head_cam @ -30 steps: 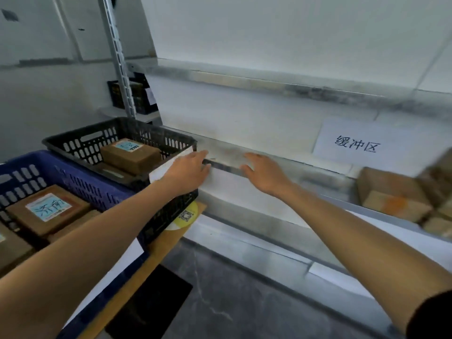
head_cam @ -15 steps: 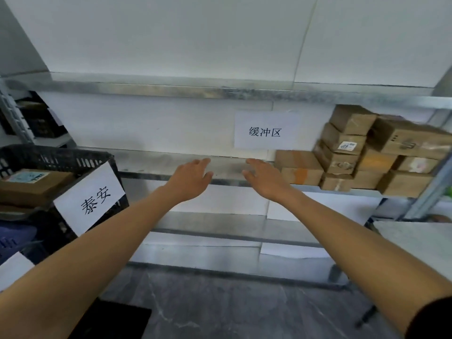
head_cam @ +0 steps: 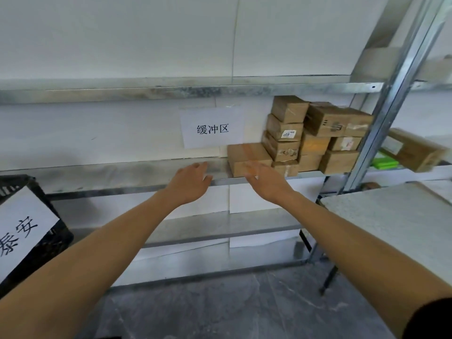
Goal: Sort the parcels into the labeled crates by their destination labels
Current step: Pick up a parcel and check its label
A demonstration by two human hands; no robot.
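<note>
At the middle shelf (head_cam: 117, 173), view has swung right off the crates: only the black 泰安 crate (head_cam: 58, 237) still shows, at the left edge, and the parcel stack (head_cam: 315, 135) beside the 缓冲区 sign (head_cam: 212, 127) is now close. Left hand (head_cam: 189, 183) and right hand (head_cam: 267, 184) are empty, fingers (head_cam: 199, 167) loosely spread. Right is at the low front parcel (head_cam: 247, 152), contact lost in blur. Looks like the next pick starting.

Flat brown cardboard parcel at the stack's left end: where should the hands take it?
Take the flat brown cardboard parcel by its free left end and front face, from the front-left. Its right end abuts the stacked cardboard boxes, so probably slide it left first.
</note>
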